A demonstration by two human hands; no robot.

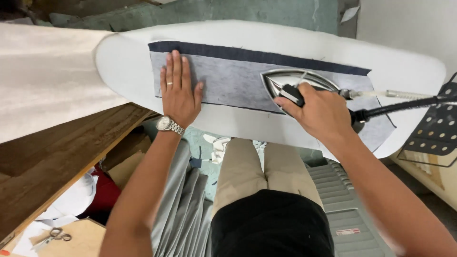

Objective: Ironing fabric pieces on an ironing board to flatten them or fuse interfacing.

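A grey fabric piece [228, 83] with a dark navy strip along its far edge lies flat on a white padded ironing board [404, 66]. My left hand [180, 90], wearing a ring and a metal wristwatch, presses flat on the fabric's left end with fingers together. My right hand [320, 112] grips the black handle of a shiny metal steam iron [295, 81], which rests sole-down on the fabric's right half, tip pointing left. A hose and a black cable run from the iron's back to the right.
A black perforated metal iron rest [435, 131] hangs at the board's right end. A wooden table [52, 157] stands at the left, with scissors [57, 234] on a board below. Grey cloth [183, 209] drapes beside my legs; a grey ribbed pedal [342, 204] lies on the floor.
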